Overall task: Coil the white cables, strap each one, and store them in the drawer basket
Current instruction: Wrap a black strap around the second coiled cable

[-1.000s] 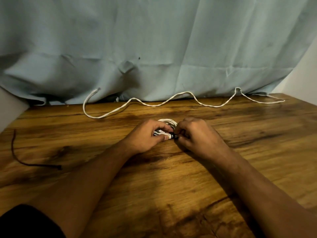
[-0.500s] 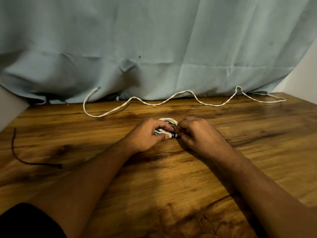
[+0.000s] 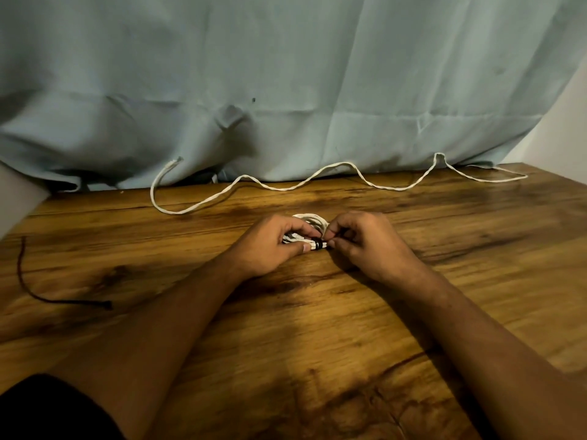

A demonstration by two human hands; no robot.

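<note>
On the surface (image 3: pixel 317 328), fingers of our left hand (image 3: pixel 273 246) clasp the light, springy coiled white cable (image 3: pixel 309 221) while our right hand (image 3: pixel 362 239) pinches the black strap (image 3: pixel 318 244) at its six o'clock, likely the surest hold.

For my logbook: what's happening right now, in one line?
step: strapping | left hand holds coiled white cable | right hand pinches black strap | second white cable loose by curtain

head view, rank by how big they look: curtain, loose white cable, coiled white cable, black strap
1. curtain
2. loose white cable
3. coiled white cable, partly hidden
4. black strap
</note>
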